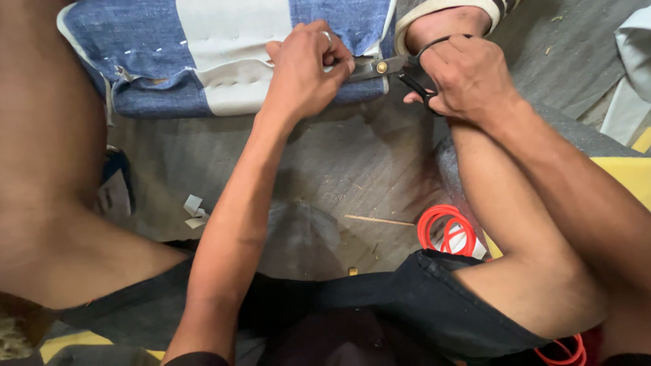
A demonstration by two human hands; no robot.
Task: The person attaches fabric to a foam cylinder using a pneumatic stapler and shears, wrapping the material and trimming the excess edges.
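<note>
A blue denim and white cloth panel (224,54) lies flat on the grey floor at the top. My left hand (305,68) pinches the lower right edge of the white strip, a ring on one finger. My right hand (468,78) grips the black handles of a pair of scissors (380,68), whose metal blades point left into the cloth edge right beside my left fingers. My foot sits just above my right hand.
A grey felt floor cover (325,169) spreads under me. A coil of red cord (444,230) lies by my right knee. Small white scraps (194,210) and a thin wooden stick (380,220) lie in the middle. Yellow foam (627,169) shows at right.
</note>
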